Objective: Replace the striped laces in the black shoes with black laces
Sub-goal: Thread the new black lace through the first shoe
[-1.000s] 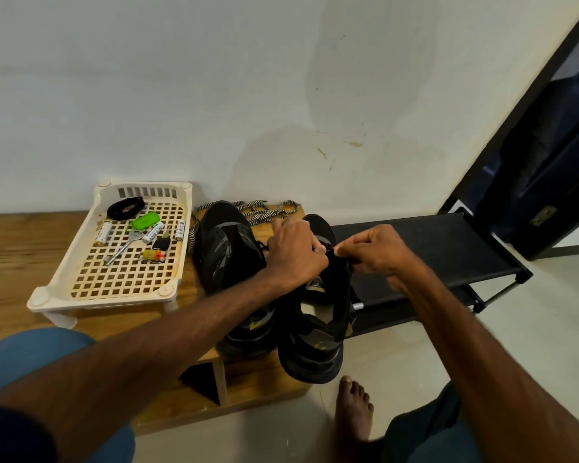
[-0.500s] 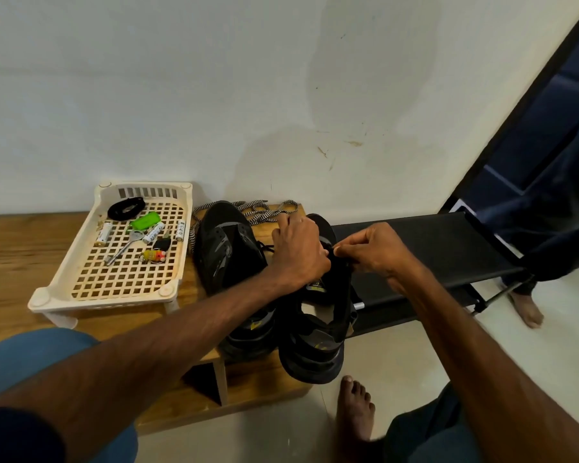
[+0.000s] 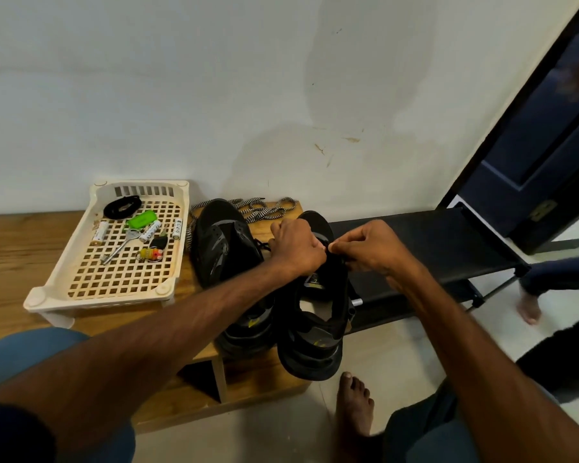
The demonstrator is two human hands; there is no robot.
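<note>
Both hands on near shoe. It sits at the R end of the wood counter, heel toward cam, heel end past the counter's front corner.

L hand: knuckles up, fingers curled down onto the shoe's front/tongue area, gripping it. What's under the palm is hidden.

R hand: thumb + forefinger pinched tight on the black lace at the shoe's R upper edge, other fingers curled in. Lace is dark on dark, so can't tell which eyelet. The two hands are nearly touching at the fingertips.

2nd shoe is just beside it on the L, touching, toe toward the wall. Thin black strands show betw. the two shoes by the L wrist.

Striped laces lie loose on the counter behind the shoes, up against the wall.

Cream plastic tray is on the counter L of the shoes, near but apart. In it:
- black coil (cord or lace, can't tell)
- green tag
- 3 batteries
- key
- small yellow/red trinket

Black shoe rack is R of the counter, its top shelf behind the R hand. Person's own bare foot is on the floor below the near shoe. Another person's bare foot is at far R, near the dark door.
</note>
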